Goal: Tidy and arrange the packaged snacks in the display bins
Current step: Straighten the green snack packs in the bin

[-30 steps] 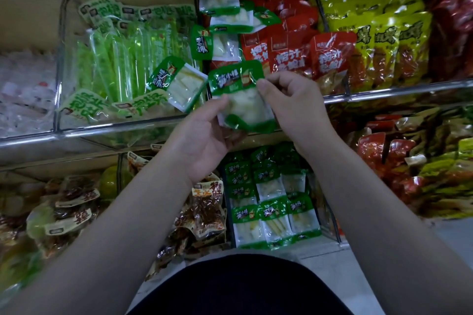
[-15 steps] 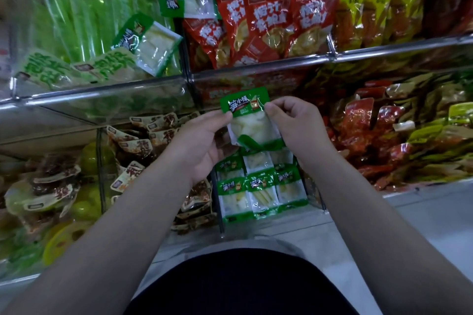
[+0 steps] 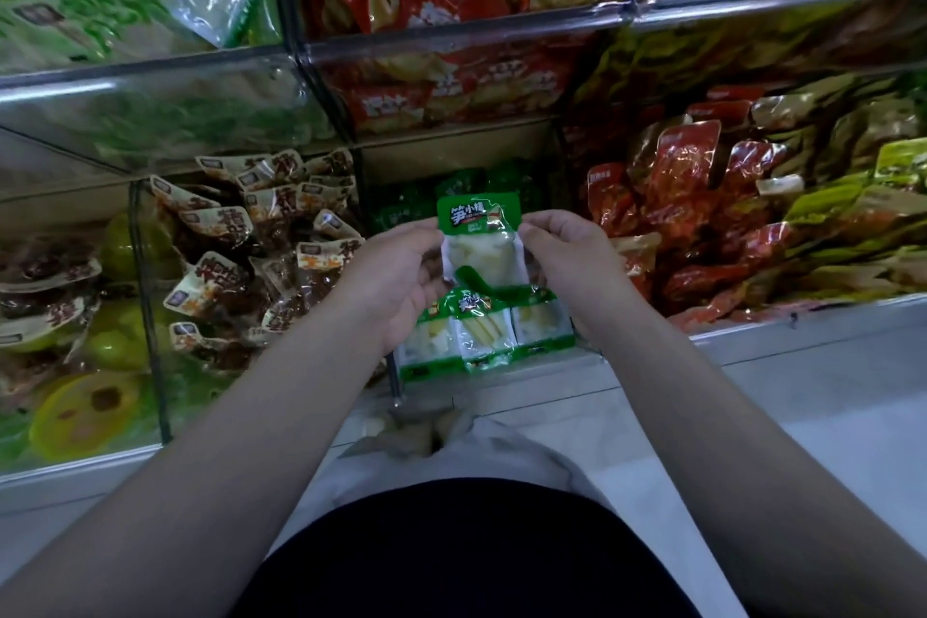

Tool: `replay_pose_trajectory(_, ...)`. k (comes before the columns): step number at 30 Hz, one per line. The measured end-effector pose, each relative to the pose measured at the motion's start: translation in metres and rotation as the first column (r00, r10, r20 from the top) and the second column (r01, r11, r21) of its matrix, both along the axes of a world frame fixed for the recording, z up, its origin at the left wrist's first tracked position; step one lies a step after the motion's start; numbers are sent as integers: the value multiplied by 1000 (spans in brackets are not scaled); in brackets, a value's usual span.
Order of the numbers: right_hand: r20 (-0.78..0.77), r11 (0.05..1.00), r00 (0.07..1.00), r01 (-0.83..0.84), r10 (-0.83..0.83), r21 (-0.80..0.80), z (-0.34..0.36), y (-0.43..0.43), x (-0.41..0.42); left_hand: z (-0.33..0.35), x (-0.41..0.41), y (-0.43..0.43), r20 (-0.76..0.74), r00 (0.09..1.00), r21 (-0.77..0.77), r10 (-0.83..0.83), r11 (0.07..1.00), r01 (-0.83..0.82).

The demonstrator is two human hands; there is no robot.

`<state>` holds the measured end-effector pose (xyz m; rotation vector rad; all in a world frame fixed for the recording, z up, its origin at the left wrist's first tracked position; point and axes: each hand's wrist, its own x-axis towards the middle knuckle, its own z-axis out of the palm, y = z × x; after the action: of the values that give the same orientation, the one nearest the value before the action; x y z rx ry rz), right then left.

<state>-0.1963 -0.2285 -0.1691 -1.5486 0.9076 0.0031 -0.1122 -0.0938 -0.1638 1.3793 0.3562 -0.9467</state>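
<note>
A small green-and-clear snack packet (image 3: 479, 241) with pale pieces inside is held upright between both hands, just above the lower middle bin (image 3: 396, 381). My left hand (image 3: 396, 281) grips its left edge and my right hand (image 3: 567, 261) pinches its upper right corner. Below it, three matching green packets (image 3: 484, 334) lie in a neat row at the bin's front. More green packets sit in shadow at the bin's back.
Brown-labelled packets (image 3: 251, 256) fill the bin to the left, red packets (image 3: 692, 216) and olive ones the bin to the right. The upper shelf's metal rail (image 3: 451, 48) runs above, with green and red packets behind it. White floor lies below.
Both hands have carried the green packet down from the upper shelf's level to just above the lower middle bin. The view has tilted down with them.
</note>
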Motion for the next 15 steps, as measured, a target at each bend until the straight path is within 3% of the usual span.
replay_pose_trajectory(7,-69,999,998,1,2,39,-22,-2,-14,-12,-16,1,-17,997,24,-75,997,75)
replay_pose_trajectory(15,-161,999,987,-14,21,40,-44,-5,-30,-48,-34,-13,-109,975,200,-194,956,213)
